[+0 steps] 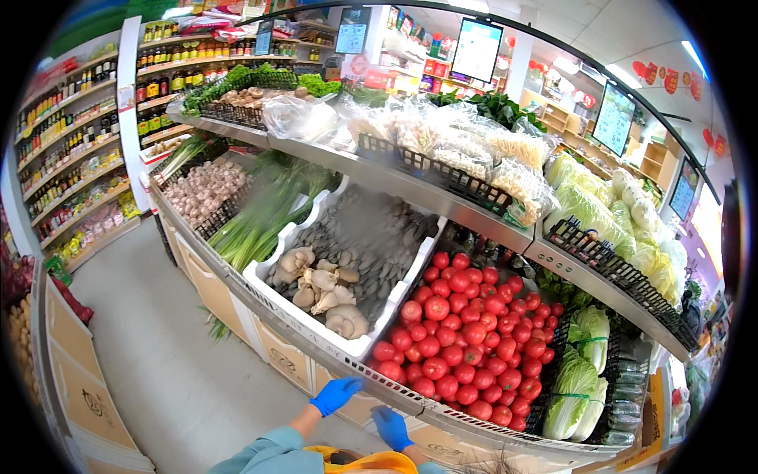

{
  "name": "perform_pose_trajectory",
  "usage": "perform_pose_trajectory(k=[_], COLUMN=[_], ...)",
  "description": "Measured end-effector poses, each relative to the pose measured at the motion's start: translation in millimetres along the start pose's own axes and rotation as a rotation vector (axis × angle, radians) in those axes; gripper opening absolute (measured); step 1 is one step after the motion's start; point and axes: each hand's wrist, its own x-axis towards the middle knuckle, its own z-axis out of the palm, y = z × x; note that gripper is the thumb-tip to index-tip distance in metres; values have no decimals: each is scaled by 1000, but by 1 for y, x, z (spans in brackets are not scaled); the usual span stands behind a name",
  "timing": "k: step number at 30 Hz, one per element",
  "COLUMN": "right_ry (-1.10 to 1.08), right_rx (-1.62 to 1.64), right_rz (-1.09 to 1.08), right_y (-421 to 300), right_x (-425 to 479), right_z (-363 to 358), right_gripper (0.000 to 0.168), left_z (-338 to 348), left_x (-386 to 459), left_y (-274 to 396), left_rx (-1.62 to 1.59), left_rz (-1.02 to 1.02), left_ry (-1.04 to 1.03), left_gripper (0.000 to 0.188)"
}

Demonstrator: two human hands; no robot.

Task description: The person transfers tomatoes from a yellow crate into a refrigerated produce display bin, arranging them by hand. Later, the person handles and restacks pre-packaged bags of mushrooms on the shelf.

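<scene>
My left hand [336, 396], in a blue glove, is held low in front of the produce stand, near its metal front edge and below the white foam box [260, 278] of oyster mushrooms [323, 287]. To its right my right hand [391, 428], also blue-gloved, hangs just below the edge, its fingers partly bent. Neither hand shows an object in it. A large heap of red tomatoes [474, 332] lies up and to the right of both hands. Bundled napa cabbages [573, 391] sit right of the tomatoes, and long green scallions [260, 219] lie left of the mushrooms.
An upper metal shelf [474, 218] carries bagged mushrooms [468, 142] and more cabbages [592, 207]. Garlic [204, 186] fills a crate at the far left of the stand. Another counter [77, 379] borders the grey aisle floor [142, 332]. Bottle shelves [71, 142] stand behind.
</scene>
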Motion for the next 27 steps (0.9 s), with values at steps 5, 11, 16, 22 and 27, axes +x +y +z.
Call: perform_pose_trajectory(k=[5, 11, 16, 22, 27], right_ry=[-100, -59, -58, 206, 446], right_rx=[107, 121, -103, -534, -945], right_rz=[121, 18, -227, -842, -1047], right_y=[2, -16, -107, -307, -471], right_x=[-25, -31, 50, 253, 389], right_z=[33, 52, -2, -29, -6], right_gripper=[27, 24, 19, 26, 55], left_z=[-20, -54, -170, -378, -499], left_x=[-42, -53, 35, 183, 273], left_y=[17, 24, 45, 71, 156], left_rx=[25, 146, 168, 457, 911], left_rz=[-135, -119, 54, 596, 651], left_ry=[-73, -87, 175, 532, 338], left_gripper=[36, 36, 34, 28, 64])
